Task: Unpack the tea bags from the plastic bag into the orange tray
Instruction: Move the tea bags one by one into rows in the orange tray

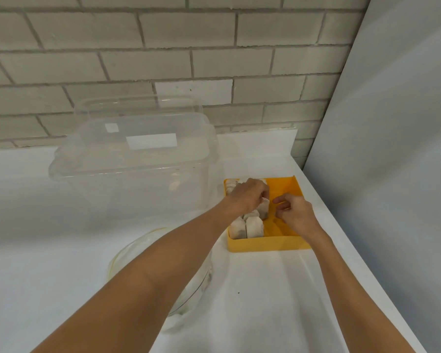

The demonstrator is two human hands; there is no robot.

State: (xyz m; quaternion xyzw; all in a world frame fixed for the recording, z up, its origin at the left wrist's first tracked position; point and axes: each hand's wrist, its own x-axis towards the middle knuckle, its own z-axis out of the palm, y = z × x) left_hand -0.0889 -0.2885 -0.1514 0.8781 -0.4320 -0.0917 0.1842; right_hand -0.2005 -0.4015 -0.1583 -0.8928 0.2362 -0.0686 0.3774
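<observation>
White counter (265,296) runs along a grey brick wall (138,59), and the orange tray (265,244) sits on it close to the counter's right edge. Both bare forearms stretch forward and meet over this tray. The left hand (247,196) comes in over the tray's left side, palm down, knuckles up, its fingers curled together and pinching a tea bag (265,207) near the tray's middle. Below it, more tea bags (253,226) stand upright in rows filling the tray's left part; the right part shows bare orange floor. The right hand (297,215) hovers over that right part, wrist crossing the tray's front right corner, fingers loosely bent and spread apart, gripping nothing. Left of the tray and nearer the person, the clear plastic bag (199,273) lies on the counter, partly hidden under the left forearm. Behind it, left of the tray, stands a large clear lidded container (138,169).
</observation>
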